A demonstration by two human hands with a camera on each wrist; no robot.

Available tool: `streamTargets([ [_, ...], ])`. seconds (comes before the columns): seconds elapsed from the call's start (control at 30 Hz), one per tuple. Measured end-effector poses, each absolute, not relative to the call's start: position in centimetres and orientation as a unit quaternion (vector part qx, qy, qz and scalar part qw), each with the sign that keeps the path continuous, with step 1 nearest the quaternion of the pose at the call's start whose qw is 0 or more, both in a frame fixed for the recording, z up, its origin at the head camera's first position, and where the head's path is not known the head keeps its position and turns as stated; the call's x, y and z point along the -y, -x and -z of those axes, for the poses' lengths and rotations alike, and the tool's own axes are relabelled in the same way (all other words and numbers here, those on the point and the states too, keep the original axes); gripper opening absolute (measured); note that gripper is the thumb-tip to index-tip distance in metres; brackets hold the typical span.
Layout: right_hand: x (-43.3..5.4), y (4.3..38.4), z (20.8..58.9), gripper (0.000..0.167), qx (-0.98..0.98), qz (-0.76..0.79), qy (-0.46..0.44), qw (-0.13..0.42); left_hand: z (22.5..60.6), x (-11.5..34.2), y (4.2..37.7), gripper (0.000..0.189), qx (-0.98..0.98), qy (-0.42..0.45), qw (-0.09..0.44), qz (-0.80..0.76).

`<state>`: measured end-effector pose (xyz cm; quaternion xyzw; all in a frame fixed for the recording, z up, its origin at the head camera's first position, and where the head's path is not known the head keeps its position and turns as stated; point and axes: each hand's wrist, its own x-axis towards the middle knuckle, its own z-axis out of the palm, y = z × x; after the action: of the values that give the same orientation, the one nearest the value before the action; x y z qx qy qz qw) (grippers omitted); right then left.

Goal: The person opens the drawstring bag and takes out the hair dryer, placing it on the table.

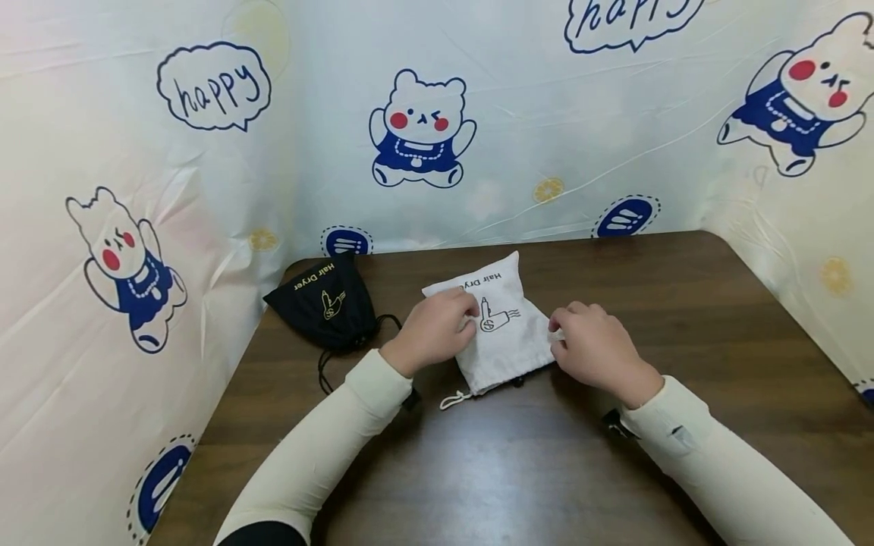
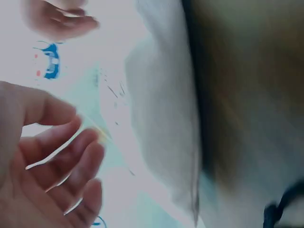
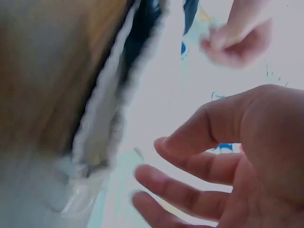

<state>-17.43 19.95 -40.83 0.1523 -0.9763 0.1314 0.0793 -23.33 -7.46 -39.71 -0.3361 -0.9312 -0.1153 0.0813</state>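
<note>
A white drawstring bag (image 1: 508,345) printed "Hair Dryer" with a dryer drawing lies on the table, its mouth toward me. My left hand (image 1: 440,326) hovers at the bag's left side, fingers loosely bent and holding nothing. On the opposite side, my right hand (image 1: 595,349) is by the lower right corner, also empty. In the left wrist view, the left thumb and fingertips stand apart from the bag's bulging cloth (image 2: 164,109). The right wrist view shows the bag's mouth (image 3: 102,114) gaping, with something dark inside. A white cord loop (image 1: 454,400) sticks out at the mouth's left corner.
A black drawstring bag (image 1: 328,307) with gold "Hair Dryer" print lies at the table's back left, its black cords (image 1: 325,371) trailing toward my left forearm. The brown wooden table (image 1: 492,470) backs onto a printed curtain (image 1: 512,114) with cartoon bears.
</note>
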Motion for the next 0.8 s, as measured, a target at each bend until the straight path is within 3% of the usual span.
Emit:
streamTargets([
  [0.13, -19.2, 16.0, 40.8, 0.010, 0.969, -0.162, -0.164, 0.092, 39.8, 7.7, 25.7, 0.018, 0.937, 0.316, 0.118, 0.093],
  [0.27, -18.4, 14.5, 41.5, 0.010, 0.961, -0.208, -0.179, 0.046, 39.9, 7.8, 27.7, 0.027, 0.948, 0.286, 0.111, 0.090],
  [0.53, -17.9, 13.4, 42.5, 0.016, 0.925, -0.296, -0.211, -0.114, 40.8, 8.0, 31.0, 0.046, 0.969, 0.207, 0.000, 0.135],
  [0.8, -17.7, 14.2, 43.5, 0.024, 0.918, -0.324, -0.180, -0.139, 41.9, 8.5, 33.5, 0.060, 0.955, 0.170, -0.110, 0.219],
])
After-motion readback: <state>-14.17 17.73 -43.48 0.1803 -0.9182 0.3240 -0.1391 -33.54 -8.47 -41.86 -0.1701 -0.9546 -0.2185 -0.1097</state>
